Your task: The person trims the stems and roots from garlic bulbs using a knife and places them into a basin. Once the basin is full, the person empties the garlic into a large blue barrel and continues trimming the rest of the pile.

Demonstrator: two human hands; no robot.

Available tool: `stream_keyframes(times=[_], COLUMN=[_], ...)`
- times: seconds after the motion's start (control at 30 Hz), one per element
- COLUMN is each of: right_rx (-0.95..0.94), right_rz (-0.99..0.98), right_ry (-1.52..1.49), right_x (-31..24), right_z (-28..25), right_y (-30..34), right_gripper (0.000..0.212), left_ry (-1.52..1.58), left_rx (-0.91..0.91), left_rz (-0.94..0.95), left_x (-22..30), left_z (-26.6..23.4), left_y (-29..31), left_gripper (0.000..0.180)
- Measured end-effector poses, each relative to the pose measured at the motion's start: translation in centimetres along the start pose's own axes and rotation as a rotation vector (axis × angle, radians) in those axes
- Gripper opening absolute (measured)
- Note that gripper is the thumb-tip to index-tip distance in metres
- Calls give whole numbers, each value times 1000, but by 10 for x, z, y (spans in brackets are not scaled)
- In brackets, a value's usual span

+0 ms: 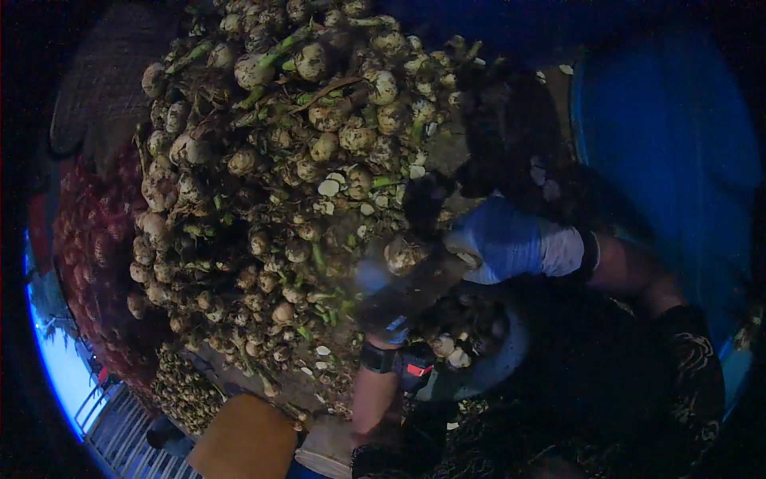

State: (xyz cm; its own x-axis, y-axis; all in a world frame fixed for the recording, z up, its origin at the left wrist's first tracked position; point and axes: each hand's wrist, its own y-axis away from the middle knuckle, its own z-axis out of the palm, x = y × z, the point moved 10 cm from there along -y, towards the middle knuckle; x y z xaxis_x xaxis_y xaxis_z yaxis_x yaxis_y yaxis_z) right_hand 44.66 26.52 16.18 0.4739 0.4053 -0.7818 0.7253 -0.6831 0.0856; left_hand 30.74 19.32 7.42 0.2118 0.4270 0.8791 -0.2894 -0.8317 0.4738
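My left hand (373,275), in a glove and blurred, is closed around a pale, soil-stained onion-like bulb (404,254) just left of my right hand. My right hand (503,243) wears a blue and white glove, its fingers curled beside the bulb. A small pale edge shows at its fingertips, too dim to name. Beneath my hands stands a round, light-rimmed basin (515,339) with dark contents and a few pale bulbs (451,351). A large heap of dirty bulbs (327,120), some with green stems, spreads ahead and to the left.
White cut pieces (329,188) lie scattered on the ground by the heap. A blue barrel-like container (670,120) stands at the right. Red mesh sacks (96,239) are stacked at the far left. An orange-brown object (246,439) sits at the lower left.
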Motion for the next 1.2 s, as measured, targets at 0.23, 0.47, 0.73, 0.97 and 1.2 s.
stream_keyframes(times=[0.23,0.47,0.73,0.97,1.2], right_rx=[0,113,-120,-164,-60], right_rz=[-39,-62,177,97,326], right_ry=[66,653,-69,-29,273], right_x=[1,127,17,25,125], right_z=[9,25,-7,11,40], right_y=[-4,82,5,15,53], right_gripper=[36,16,23,22,26], left_ry=[-734,199,-354,-445,1175], left_rx=[66,2,69,-64,56], left_rz=[249,-180,227,487,-300], left_x=[15,50,39,81,41], left_z=[7,28,-9,47,35], left_y=[2,-8,-4,8,0], left_gripper=[45,57,42,51,35])
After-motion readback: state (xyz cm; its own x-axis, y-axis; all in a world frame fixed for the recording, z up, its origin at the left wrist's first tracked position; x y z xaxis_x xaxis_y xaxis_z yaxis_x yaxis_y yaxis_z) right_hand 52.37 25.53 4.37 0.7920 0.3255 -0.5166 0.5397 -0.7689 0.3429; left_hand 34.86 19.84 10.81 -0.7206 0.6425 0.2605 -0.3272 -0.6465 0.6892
